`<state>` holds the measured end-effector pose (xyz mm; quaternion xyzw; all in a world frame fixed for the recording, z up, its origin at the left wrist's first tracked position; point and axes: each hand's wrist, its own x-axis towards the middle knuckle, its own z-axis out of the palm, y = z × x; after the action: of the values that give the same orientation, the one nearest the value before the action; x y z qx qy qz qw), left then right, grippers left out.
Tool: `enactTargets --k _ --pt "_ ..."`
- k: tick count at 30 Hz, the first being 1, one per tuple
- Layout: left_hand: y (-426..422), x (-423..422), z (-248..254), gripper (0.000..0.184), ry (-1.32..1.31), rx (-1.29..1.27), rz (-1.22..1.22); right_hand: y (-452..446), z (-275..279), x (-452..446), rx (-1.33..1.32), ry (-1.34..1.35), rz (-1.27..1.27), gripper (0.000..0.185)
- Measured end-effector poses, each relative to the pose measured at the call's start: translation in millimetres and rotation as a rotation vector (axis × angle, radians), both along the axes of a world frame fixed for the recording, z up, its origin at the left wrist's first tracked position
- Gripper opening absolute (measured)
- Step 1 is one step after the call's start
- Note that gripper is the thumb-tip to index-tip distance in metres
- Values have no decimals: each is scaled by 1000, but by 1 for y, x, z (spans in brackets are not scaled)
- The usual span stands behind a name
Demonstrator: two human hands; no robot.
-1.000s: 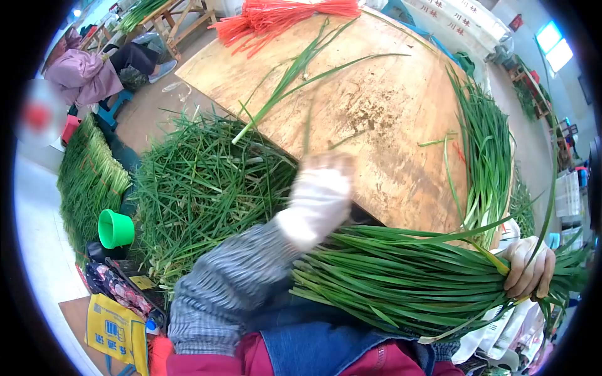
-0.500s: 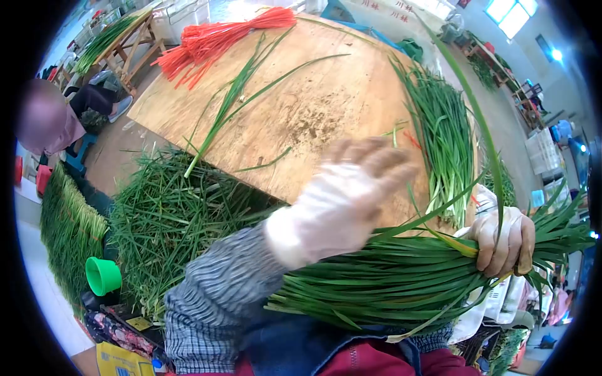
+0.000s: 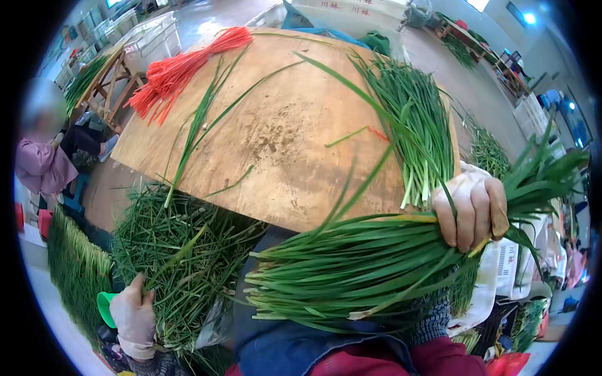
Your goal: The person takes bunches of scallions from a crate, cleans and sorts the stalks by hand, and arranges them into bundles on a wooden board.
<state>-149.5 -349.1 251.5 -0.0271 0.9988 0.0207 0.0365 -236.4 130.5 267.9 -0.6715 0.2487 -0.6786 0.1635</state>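
Note:
My right hand (image 3: 470, 210) is wrapped round a thick bunch of garlic chives (image 3: 351, 263), held crosswise in front of my body. Its pale cut ends point left, and its leafy tops stick out past my fist at right. A few long leaves stray up from the bunch over the tabletop. At lower left, my left hand (image 3: 135, 316), in a pale glove, is over the edge of a heap of loose green leaves (image 3: 194, 288). A yellowish-green leaf (image 3: 182, 254) runs up and right from its pinched fingertips.
A wooden table (image 3: 301, 125) holds red ties (image 3: 188, 69), a few loose stalks (image 3: 200, 125) and another chive pile (image 3: 417, 119). A green cup (image 3: 106, 308) is beside my left hand. A person (image 3: 47, 150) sits at far left. White crates (image 3: 153, 41) stand behind.
My left hand has moved from above the bunch, down and left to the leaf heap. My right hand keeps its hold on the bunch. The view has shifted slightly.

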Motion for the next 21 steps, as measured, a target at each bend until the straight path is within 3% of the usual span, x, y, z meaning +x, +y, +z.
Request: enactTargets --k 3,5,9,11,13,14,15,17,18,19,21 --pt "4 6 -12 43 30 -187 -238 -4 1 2 -22 -30 -43 18" --pt "49 -5 -13 44 -77 282 -262 -9 5 4 -20 -41 -51 18" --pt "120 -61 -34 38 -246 1137 -552 -19 17 4 0 -38 -32 19" --pt "144 -92 -45 43 -334 1240 -742 -26 27 1 33 -25 -23 19" --pt "169 -108 -68 49 -782 1760 -592 -38 41 -14 71 8 14 19" --pt "177 -109 -72 55 -851 1786 -669 -44 48 -23 87 27 39 19" --pt "182 -113 -90 56 -744 1695 -832 -55 58 -40 113 78 139 17" --pt "166 -110 -108 78 -1086 1770 -684 -76 65 -57 -21 6 74 13" --pt "158 -97 -91 82 -1250 1837 -271 -84 67 -66 -78 -34 40 12" --pt "147 -98 -82 71 -1177 2003 -501 -90 68 -79 -103 -59 39 14" --pt "121 -101 -70 77 -994 2006 -505 -96 67 -107 -120 -129 26 20"
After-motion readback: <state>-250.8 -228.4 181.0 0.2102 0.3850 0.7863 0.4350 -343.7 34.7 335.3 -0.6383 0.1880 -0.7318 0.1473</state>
